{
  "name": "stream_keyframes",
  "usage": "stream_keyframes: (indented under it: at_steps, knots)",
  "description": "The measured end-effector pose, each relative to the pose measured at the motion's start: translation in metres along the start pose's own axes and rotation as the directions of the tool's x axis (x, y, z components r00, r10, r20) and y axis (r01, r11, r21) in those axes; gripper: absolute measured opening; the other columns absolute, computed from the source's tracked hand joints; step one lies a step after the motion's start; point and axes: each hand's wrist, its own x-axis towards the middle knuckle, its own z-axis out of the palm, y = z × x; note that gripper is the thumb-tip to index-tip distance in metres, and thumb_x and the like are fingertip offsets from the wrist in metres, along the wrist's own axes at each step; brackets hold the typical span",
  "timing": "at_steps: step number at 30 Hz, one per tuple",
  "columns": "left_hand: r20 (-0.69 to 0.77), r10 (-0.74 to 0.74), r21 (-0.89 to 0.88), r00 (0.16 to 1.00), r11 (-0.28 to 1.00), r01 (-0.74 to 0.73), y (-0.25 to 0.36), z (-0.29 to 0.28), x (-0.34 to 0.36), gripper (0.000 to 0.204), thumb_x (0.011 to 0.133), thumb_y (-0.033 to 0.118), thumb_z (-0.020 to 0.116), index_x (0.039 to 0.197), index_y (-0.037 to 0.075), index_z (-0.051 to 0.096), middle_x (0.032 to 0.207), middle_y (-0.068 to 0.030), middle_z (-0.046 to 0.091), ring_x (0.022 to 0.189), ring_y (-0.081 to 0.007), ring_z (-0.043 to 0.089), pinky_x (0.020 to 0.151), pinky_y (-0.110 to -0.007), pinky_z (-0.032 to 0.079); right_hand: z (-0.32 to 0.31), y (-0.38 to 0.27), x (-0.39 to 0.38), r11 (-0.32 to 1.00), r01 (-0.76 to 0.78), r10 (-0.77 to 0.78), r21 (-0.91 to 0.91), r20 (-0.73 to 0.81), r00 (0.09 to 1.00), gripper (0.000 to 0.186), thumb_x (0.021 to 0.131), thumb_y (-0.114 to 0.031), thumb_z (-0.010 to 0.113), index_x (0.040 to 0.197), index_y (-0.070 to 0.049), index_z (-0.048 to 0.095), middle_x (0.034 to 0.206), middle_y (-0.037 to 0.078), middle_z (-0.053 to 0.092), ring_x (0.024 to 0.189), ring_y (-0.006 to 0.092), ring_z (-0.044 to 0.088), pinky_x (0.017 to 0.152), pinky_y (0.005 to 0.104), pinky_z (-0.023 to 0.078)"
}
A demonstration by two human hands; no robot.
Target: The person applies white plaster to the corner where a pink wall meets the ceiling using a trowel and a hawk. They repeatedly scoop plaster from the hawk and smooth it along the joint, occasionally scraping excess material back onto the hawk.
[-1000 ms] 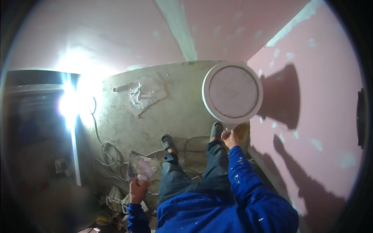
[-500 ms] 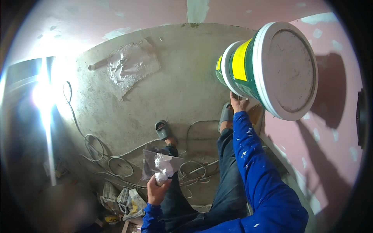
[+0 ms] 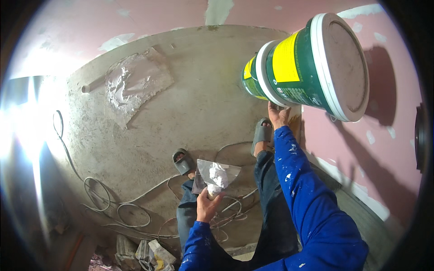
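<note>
My left hand [image 3: 209, 207] is closed around the handle end of a wide-bladed putty knife [image 3: 231, 171], with a lump of white putty [image 3: 219, 175] on its blade. It is held in front of my legs. My right arm reaches forward, and my right hand [image 3: 279, 114] grips the rim area between two stacked green buckets. Above it rises the upper bucket [image 3: 304, 67], green with a yellow label and a white lid [image 3: 346, 67] smeared with dried grime. The lower bucket [image 3: 251, 77] stands beneath; part of my fingers is hidden under the rim.
A crumpled sheet with white putty [image 3: 138, 83] and a short white tube [image 3: 86, 89] lie on the concrete floor. Loose cables [image 3: 135, 216] coil near my feet. Bags [image 3: 149, 253] lie at the lower left. A bright lamp [image 3: 25, 131] glares at left; pink patched walls surround.
The view has shifted. My left hand has moved right with the putty knife. The upper bucket now shows more of its side and less of its lid; my right hand stays at its rim.
</note>
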Motion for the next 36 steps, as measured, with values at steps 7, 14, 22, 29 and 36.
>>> stream_keyframes:
  at_steps: [7, 14, 22, 29, 36]
  knots:
    - [-0.039, 0.048, 0.031, 0.998, 0.998, -0.047, -0.006, -0.023, 0.0, 0.029, 0.081, 0.017, 0.075, 0.101, -0.001, 0.065, 0.087, -0.0008, 0.067, 0.076, -0.0076, 0.057, 0.068, -0.026, 0.048, 0.016, 0.015, -0.006, 0.994, 0.097, -0.1, -0.046, -0.075, 0.992, 0.043, 0.089, -0.046, 0.061, 0.116, -0.012, 0.059, 0.118, 0.009, 0.06, 0.11, 0.0264, 0.056, 0.093, 0.0507, 0.048]
    - [-0.023, -0.001, -0.084, 1.0, 0.997, -0.001, 0.0, -0.037, 0.006, 0.026, 0.082, 0.015, 0.074, 0.103, 0.001, 0.065, 0.077, 0.002, 0.063, 0.062, -0.0049, 0.052, 0.055, -0.024, 0.043, 0.034, 0.042, -0.04, 0.991, 0.13, -0.128, 0.023, -0.059, 0.99, 0.04, 0.089, -0.041, 0.063, 0.114, -0.01, 0.06, 0.119, 0.008, 0.058, 0.111, 0.0266, 0.056, 0.093, 0.0523, 0.049]
    - [-0.032, 0.103, -0.016, 0.994, 0.995, -0.103, 0.02, -0.051, 0.007, 0.027, 0.081, 0.016, 0.075, 0.101, 0.0, 0.065, 0.077, 0.0015, 0.063, 0.063, -0.0052, 0.051, 0.057, -0.024, 0.043, 0.044, 0.073, -0.076, 0.987, 0.156, -0.152, 0.045, -0.092, 0.984, 0.048, 0.09, -0.043, 0.062, 0.123, -0.01, 0.055, 0.123, 0.009, 0.052, 0.114, 0.0256, 0.052, 0.098, 0.0516, 0.046]
    - [-0.046, 0.074, -0.01, 0.996, 0.997, -0.074, 0.062, -0.065, 0.002, 0.025, 0.081, 0.015, 0.073, 0.099, -0.001, 0.065, 0.077, 0.0016, 0.063, 0.064, -0.0054, 0.051, 0.057, -0.024, 0.043, 0.058, 0.104, -0.133, 0.989, 0.128, -0.121, 0.071, -0.102, 0.987, 0.046, 0.09, -0.04, 0.063, 0.123, -0.009, 0.055, 0.122, 0.008, 0.055, 0.111, 0.0245, 0.053, 0.096, 0.0492, 0.048]
    - [-0.168, 0.032, -0.112, 0.985, 0.992, -0.052, 0.032, -0.065, 0.01, 0.025, 0.083, 0.017, 0.074, 0.097, 0.0, 0.064, 0.076, 0.0009, 0.062, 0.06, -0.0066, 0.053, 0.054, -0.025, 0.044, 0.006, 0.147, -0.187, 0.983, 0.184, -0.185, -0.014, -0.093, 0.978, 0.04, 0.092, -0.034, 0.061, 0.123, -0.01, 0.056, 0.125, 0.007, 0.055, 0.112, 0.0243, 0.053, 0.096, 0.0488, 0.048]
